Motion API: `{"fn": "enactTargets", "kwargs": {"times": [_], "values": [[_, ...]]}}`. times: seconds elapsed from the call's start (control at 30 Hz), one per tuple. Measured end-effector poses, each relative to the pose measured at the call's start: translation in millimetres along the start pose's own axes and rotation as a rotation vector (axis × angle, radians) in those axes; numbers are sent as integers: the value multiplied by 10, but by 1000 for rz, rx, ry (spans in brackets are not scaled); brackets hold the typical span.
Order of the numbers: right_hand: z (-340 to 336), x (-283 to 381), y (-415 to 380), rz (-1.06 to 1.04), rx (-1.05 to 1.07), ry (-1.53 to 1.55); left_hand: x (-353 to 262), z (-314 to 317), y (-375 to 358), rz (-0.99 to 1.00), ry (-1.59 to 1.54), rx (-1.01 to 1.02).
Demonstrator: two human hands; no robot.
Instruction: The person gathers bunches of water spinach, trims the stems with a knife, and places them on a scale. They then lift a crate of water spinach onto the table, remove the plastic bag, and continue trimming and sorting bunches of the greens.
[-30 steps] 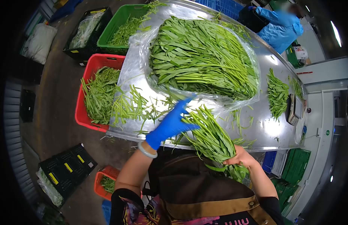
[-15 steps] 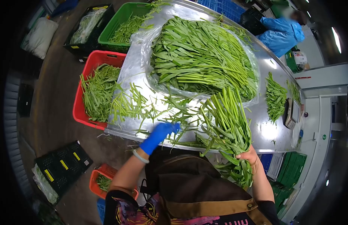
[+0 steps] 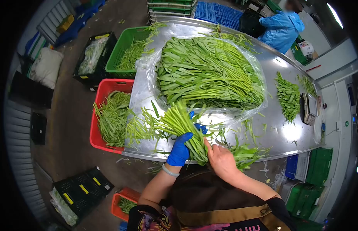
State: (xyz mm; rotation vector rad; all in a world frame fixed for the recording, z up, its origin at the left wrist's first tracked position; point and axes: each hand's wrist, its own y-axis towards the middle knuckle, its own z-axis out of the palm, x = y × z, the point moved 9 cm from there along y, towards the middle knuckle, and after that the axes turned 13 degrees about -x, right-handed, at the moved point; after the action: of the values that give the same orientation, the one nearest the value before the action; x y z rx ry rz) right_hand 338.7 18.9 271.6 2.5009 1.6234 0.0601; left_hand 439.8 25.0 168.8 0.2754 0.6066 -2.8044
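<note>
Over the near edge of the table, a bunch of water spinach (image 3: 177, 122) is held with its cut stems toward the upper left and its leaves trailing lower right. My left hand (image 3: 179, 150), in a blue glove, wraps round the stems, thumb on the near side and fingertips showing beyond. Bare, my right hand (image 3: 222, 161) grips the same bunch farther down, its index finger lying along it; the other fingers are partly hidden. Behind them, a big heap of water spinach (image 3: 210, 73) lies in a clear plastic bag (image 3: 150, 82). Loose stems (image 3: 142, 129) are scattered beside my left hand.
A red crate (image 3: 95, 133) and a green crate (image 3: 111, 61) of greens adjoin the metal table (image 3: 271, 133) on the left. At right are a smaller pile of greens (image 3: 289, 98) and a scale (image 3: 310, 109). A person in blue (image 3: 281, 32) stands beyond the far edge.
The bunch has moved left and tilted, stems now toward the upper left. My left hand, before over the loose stems, now grips it. My right hand has come inward with it.
</note>
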Motion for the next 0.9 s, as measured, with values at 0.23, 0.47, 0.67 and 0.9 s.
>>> {"fn": "enactTargets", "kwargs": {"times": [0.23, 0.47, 0.67, 0.9], "values": [[-303, -638, 159, 260, -146, 639, -671, -43, 103, 38, 426, 14], [-382, -635, 645, 126, -354, 730, -383, 313, -176, -220, 794, 45], [139, -1882, 244, 438, -333, 283, -235, -51, -312, -342, 875, -12], [-693, -297, 124, -559, -308, -83, 141, -13, -195, -585, 801, 27]]}}
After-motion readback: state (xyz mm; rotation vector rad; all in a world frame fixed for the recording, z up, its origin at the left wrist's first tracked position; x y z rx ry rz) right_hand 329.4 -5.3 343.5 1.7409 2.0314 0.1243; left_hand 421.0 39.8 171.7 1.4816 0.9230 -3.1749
